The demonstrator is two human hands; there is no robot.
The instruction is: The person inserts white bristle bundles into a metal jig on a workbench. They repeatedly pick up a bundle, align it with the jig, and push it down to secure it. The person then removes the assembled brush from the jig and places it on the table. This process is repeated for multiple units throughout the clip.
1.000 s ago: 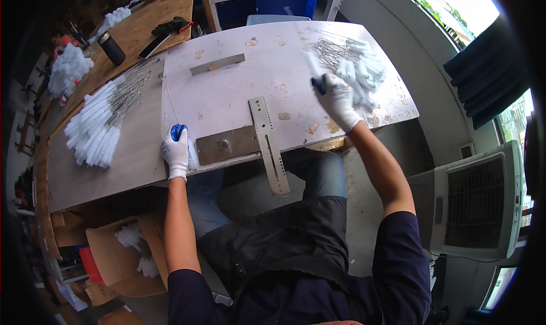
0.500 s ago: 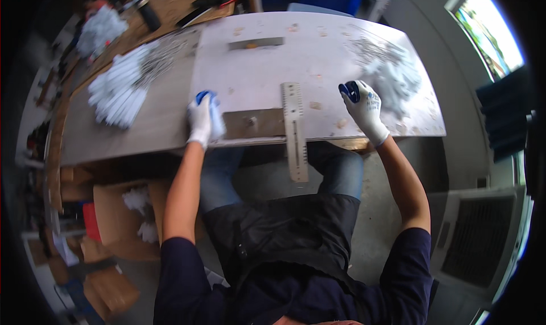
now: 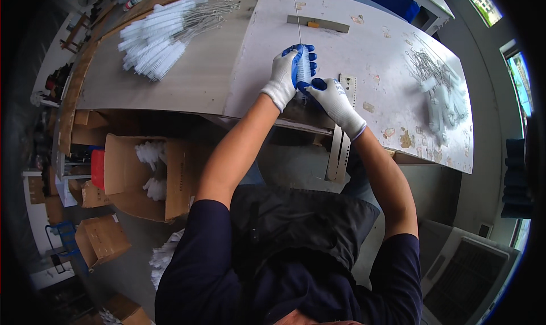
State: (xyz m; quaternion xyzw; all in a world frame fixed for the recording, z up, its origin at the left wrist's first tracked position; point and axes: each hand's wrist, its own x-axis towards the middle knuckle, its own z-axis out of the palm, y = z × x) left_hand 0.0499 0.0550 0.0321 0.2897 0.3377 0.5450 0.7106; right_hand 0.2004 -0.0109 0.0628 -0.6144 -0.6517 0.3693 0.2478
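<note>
A white bristled tube brush (image 3: 304,70) stands out above the near edge of the table, its thin wire handle (image 3: 297,21) pointing away from me. My left hand (image 3: 281,77), in a white glove with blue fingertips, is closed around the bristles. Lower down, my right hand (image 3: 335,102), gloved the same way, pinches the brush's near end. A perforated metal strip (image 3: 339,154) sticks out over the table edge beside my right wrist. White brushes with wire handles lie fanned in a pile (image 3: 156,40) at the left, and another pile (image 3: 446,100) lies at the right.
A flat metal bar (image 3: 333,25) lies far back on the worn white tabletop (image 3: 261,46). Below the table at left stands an open cardboard box (image 3: 116,174) with white brushes inside. More brushes (image 3: 165,259) and a smaller carton (image 3: 102,241) are on the floor.
Both hands have come together from wide apart, and now both are on one brush. The whole view has shifted, so the table sits higher and farther right.
</note>
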